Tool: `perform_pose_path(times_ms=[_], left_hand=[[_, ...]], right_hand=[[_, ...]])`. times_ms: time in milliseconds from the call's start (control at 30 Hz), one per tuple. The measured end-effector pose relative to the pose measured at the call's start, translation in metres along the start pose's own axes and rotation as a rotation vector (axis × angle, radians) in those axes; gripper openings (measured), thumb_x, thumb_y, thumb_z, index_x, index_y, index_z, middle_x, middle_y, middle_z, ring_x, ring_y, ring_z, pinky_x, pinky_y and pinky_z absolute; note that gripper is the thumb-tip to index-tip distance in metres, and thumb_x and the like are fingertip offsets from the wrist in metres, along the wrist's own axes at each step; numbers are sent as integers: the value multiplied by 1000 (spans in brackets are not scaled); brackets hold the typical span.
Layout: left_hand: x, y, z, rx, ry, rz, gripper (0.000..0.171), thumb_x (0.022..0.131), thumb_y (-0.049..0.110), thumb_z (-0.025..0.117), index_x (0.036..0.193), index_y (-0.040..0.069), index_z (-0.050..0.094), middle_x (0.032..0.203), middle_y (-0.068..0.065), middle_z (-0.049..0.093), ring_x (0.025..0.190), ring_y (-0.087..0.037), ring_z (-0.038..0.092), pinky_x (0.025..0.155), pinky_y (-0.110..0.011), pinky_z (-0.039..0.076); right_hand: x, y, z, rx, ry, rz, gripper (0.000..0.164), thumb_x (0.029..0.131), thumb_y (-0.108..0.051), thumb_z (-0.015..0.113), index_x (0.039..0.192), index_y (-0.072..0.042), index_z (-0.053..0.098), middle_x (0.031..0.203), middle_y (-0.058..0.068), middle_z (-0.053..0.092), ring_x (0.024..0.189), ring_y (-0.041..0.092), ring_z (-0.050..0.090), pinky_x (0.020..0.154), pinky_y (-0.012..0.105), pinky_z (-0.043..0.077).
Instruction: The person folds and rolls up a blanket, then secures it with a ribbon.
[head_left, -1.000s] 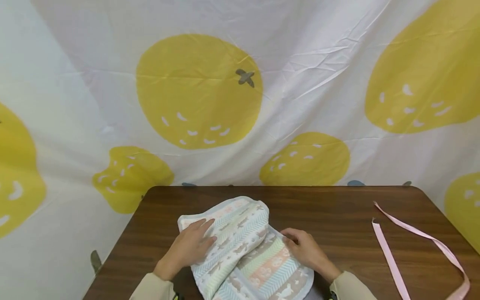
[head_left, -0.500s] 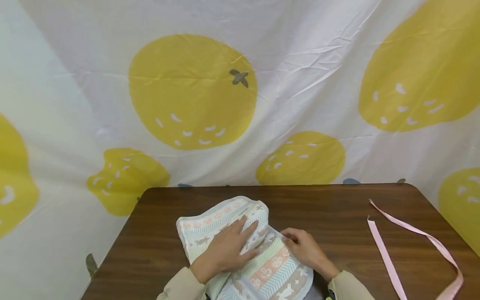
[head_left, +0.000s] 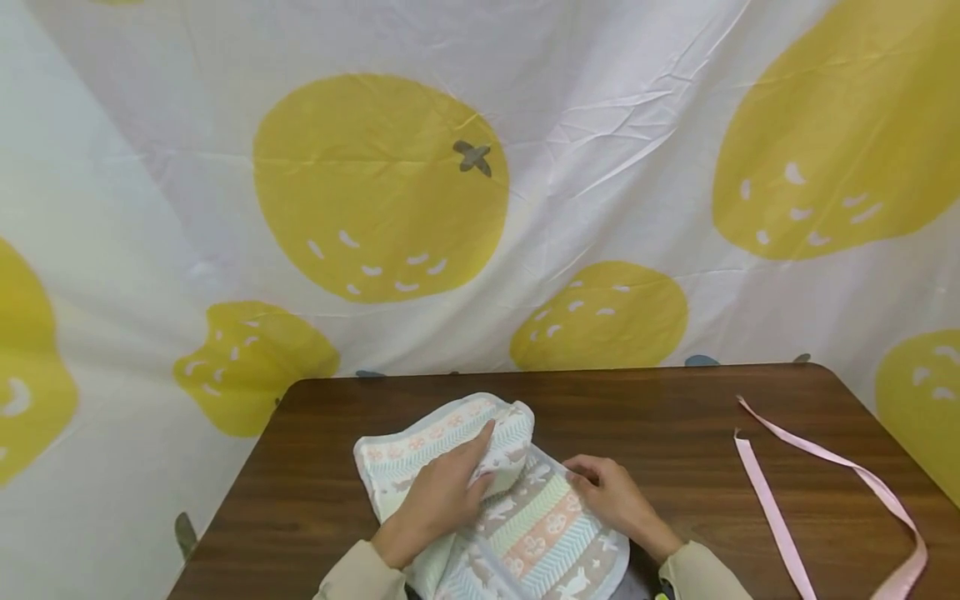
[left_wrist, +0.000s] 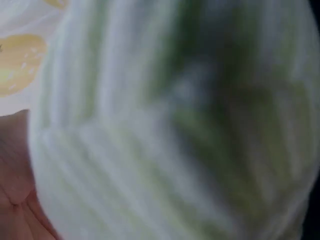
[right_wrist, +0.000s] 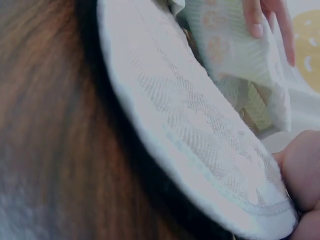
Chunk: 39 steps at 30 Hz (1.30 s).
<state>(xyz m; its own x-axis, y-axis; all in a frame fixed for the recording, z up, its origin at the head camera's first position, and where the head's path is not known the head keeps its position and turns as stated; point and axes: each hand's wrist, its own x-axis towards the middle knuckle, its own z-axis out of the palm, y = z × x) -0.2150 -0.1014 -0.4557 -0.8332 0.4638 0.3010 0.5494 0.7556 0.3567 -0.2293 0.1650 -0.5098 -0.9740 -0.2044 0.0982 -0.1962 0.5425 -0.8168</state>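
Observation:
A soft patterned cloth (head_left: 536,542) with pale bound edges lies partly folded at the front middle of the table, striped in grey, green, peach and blue with small animal and flower figures. Its upper left part is doubled over into a loose flap (head_left: 405,454). My left hand (head_left: 442,493) rests on that flap, index finger and thumb spread apart. My right hand (head_left: 611,500) pinches the right edge of the cloth, fingers curled. In the left wrist view, blurred striped fabric (left_wrist: 125,150) bulges close to the camera, hiding most of the hand.
To the right, a long pink ribbon (head_left: 776,517) lies on the dark wooden table (head_left: 637,400), and another pink strip (head_left: 862,477) curves beside it. Behind the table hangs a white curtain (head_left: 585,192) printed with yellow fruit.
My left hand has slid right across the flap, from its left side toward the middle, and the flap's right fold has drawn back slightly. My right hand has stayed at the cloth's edge.

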Motion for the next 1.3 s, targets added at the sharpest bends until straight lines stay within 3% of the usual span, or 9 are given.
perform_pose_path(times_ms=[167, 267, 400, 500, 633, 833, 1000, 1200, 1300], left_hand=[[1, -9, -4, -101, 182, 19, 65, 92, 7, 67, 149, 1, 39, 114, -13, 72, 89, -21, 71, 81, -39, 57], [1, -14, -9, -195, 265, -13, 66, 90, 3, 68, 150, 3, 39, 102, -9, 75, 63, -11, 59, 70, -32, 54], [-1, -19, -17, -323, 334, -116, 70, 91, 1, 67, 153, 9, 36, 100, -11, 75, 70, -13, 64, 68, -26, 53], [-3, -21, -24, -412, 359, -200, 75, 91, 1, 66, 155, 15, 32, 106, -16, 73, 96, -26, 70, 76, -32, 58], [-8, -24, -31, -501, 354, -306, 81, 92, 2, 66, 158, 24, 24, 112, -18, 70, 103, -29, 69, 83, -37, 57], [-18, -31, -35, -622, 391, -410, 89, 89, -1, 67, 158, 30, 20, 108, -14, 70, 95, -21, 69, 76, -26, 56], [-29, -40, -36, -739, 412, -478, 95, 88, -6, 66, 158, 33, 15, 101, -12, 66, 84, -14, 65, 69, -21, 54], [-43, -50, -35, -865, 459, -590, 101, 85, -11, 68, 159, 29, 13, 101, -16, 64, 78, -8, 62, 69, -21, 53], [-50, -52, -34, -915, 470, -659, 101, 84, -10, 69, 160, 26, 12, 98, -12, 65, 76, -7, 62, 69, -21, 54]], right_hand=[[0, 1, -4, 1, 28, 13, 18, 94, -6, 62, 107, -11, 74, 91, -1, 73, 83, 12, 61, 76, 31, 48], [-1, 2, -8, 4, 36, 29, 18, 95, -5, 62, 107, -11, 74, 90, -1, 73, 81, 11, 61, 74, 29, 48], [-4, 5, -17, -1, 45, 44, 20, 95, -5, 60, 109, -9, 73, 95, 2, 74, 83, 12, 62, 75, 29, 49], [-5, 7, -27, -10, 56, 59, 20, 96, -6, 59, 111, -8, 73, 99, 4, 74, 87, 14, 63, 77, 31, 49], [-9, 11, -40, -29, 62, 82, 22, 97, -8, 59, 114, -8, 72, 107, 7, 73, 96, 18, 64, 81, 35, 50], [-17, 17, -57, -63, 70, 88, 22, 98, -10, 59, 116, -6, 71, 113, 11, 72, 103, 24, 64, 85, 40, 51], [-23, 24, -71, -63, 81, 103, 24, 99, -14, 59, 119, -5, 70, 112, 12, 72, 98, 20, 65, 79, 32, 51], [-28, 35, -90, -104, 110, 105, 27, 100, -17, 58, 121, -3, 69, 109, 11, 73, 92, 15, 64, 73, 27, 50], [-33, 41, -101, -135, 139, 96, 28, 100, -19, 57, 121, -4, 68, 109, 11, 73, 89, 12, 63, 71, 26, 50]])
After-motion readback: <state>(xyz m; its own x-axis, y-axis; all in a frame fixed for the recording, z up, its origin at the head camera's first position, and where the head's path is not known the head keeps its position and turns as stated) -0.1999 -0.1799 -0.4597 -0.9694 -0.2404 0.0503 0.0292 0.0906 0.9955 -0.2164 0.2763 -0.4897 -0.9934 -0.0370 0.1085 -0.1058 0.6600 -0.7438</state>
